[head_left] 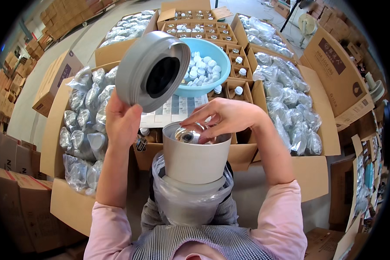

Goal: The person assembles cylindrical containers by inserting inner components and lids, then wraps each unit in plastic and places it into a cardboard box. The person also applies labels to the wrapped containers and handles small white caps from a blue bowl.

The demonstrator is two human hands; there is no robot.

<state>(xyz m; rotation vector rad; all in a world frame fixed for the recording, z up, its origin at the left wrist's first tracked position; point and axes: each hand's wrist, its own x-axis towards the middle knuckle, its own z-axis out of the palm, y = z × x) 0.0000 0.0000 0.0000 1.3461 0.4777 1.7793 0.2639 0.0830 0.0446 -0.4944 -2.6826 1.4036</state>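
My left hand (122, 119) holds up a round grey cover (132, 76), ribbed at the edge and with a dark opening facing right. Below it, a white cylindrical flask body (197, 162) stands upright at my lap, its mouth uncovered. A clear plastic bag (188, 208) is bunched around its lower part. Inside the mouth sits a shiny silvery liner (187, 137) with a small dark spot. My right hand (232, 117) reaches over the rim from the right, its curled fingers on the liner; the fingertips are partly hidden inside.
Ahead, a light-blue basin (195, 91) holds many white caps (203, 69). Printed label sheets (175, 108) lie before it. Divided cartons of capped bottles (238, 60) stand behind and beside it. Open cartons with plastic-wrapped grey parts (84, 125) flank both sides. A tall carton (336, 78) stands far right.
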